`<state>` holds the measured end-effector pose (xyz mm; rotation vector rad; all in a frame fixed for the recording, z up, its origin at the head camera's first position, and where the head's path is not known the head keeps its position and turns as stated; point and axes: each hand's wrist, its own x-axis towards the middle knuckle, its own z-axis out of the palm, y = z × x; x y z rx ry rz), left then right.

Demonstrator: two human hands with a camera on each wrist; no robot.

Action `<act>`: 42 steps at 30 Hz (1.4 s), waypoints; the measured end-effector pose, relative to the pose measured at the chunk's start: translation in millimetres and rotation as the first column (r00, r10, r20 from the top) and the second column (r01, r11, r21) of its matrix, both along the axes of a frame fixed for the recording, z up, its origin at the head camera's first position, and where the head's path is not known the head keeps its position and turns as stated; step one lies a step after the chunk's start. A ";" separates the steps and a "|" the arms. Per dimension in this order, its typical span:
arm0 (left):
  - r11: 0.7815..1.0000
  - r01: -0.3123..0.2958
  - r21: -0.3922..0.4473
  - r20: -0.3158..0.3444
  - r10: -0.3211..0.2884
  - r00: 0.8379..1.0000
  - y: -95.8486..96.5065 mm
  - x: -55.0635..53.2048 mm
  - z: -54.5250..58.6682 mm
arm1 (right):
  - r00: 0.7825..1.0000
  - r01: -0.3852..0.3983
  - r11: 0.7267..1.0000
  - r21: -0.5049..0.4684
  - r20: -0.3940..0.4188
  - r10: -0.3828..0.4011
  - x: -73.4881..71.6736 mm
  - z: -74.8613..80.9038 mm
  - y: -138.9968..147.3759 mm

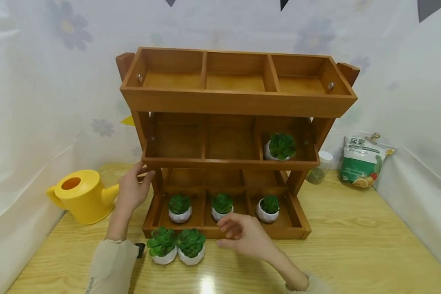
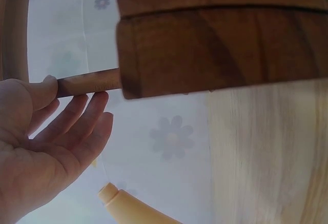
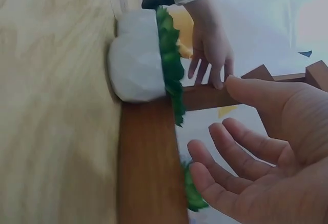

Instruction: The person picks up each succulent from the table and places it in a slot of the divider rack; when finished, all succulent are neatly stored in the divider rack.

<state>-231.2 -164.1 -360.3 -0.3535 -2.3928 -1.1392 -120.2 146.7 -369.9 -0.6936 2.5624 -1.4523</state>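
A three-tier wooden plant shelf (image 1: 239,102) stands on the table. My left hand (image 1: 134,188) is at its left side, and in the left wrist view the thumb and fingers pinch a narrow wooden leg (image 2: 89,83). My right hand (image 1: 246,234), holding nothing with its fingers loosely bent, hovers before the bottom tier. It partly covers the middle potted succulent (image 1: 222,203). Another succulent (image 1: 180,208) sits in the bottom tier's left compartment, a third (image 1: 268,208) in its right one. In the middle tier's right compartment is one more succulent (image 1: 281,146).
Two potted succulents, a left one (image 1: 162,245) and a right one (image 1: 191,246), stand side by side before the shelf. A yellow watering can (image 1: 84,198) is at the left. Behind the shelf's right side are a white-lidded jar (image 1: 319,168) and a clipped green-white bag (image 1: 364,161).
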 end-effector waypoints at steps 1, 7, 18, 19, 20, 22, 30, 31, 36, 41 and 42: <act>1.000 0.002 0.000 0.000 -0.002 1.000 0.2 -0.1 -0.1 | 1.000 0.007 1.000 -0.005 0.013 -0.007 1.0 -3.2 -3.4; 1.000 -0.006 0.003 0.015 0.006 1.000 0.3 0.9 0.0 | 0.998 0.022 1.000 -0.016 0.065 -0.021 4.5 -19.6 -17.0; 0.996 0.034 0.080 0.115 -0.043 0.992 -9.4 -4.2 1.0 | 1.000 0.028 1.000 0.009 0.000 -0.028 5.8 -35.3 -31.3; 0.995 0.031 0.090 0.116 -0.041 0.992 -10.0 -3.8 1.7 | 1.000 0.026 1.000 0.008 -0.011 -0.026 6.1 -36.4 -33.0; 0.995 0.027 0.098 0.111 -0.038 0.993 -10.5 -3.6 2.0 | 0.999 0.025 1.000 0.006 -0.025 -0.025 6.0 -37.5 -35.1; 0.994 0.018 0.105 0.094 -0.027 0.995 -10.2 -3.9 2.5 | 0.997 0.027 1.000 0.011 -0.067 -0.027 6.3 -39.2 -39.4; 0.993 -0.001 0.118 0.072 -0.007 0.997 -6.9 -6.8 0.3 | 0.983 0.067 0.992 0.108 -0.175 -0.048 8.0 -41.7 -53.3; 0.993 -0.003 0.119 0.075 -0.006 0.997 -6.7 -6.8 0.2 | 0.985 0.072 0.990 0.118 -0.165 -0.052 8.2 -41.9 -53.9; 0.993 -0.015 0.117 0.094 0.004 0.996 -7.1 -5.2 -0.2 | 0.995 0.055 0.993 0.108 -0.091 -0.045 8.9 -43.2 -54.3; 0.993 -0.020 0.114 0.108 0.008 0.994 -9.0 -2.1 -0.1 | 1.000 0.011 0.997 0.073 -0.014 -0.010 10.0 -44.2 -54.9; 0.993 -0.022 0.113 0.109 0.009 0.994 -9.4 -1.8 -0.1 | 1.000 0.004 0.997 0.075 -0.004 -0.004 9.9 -44.2 -55.2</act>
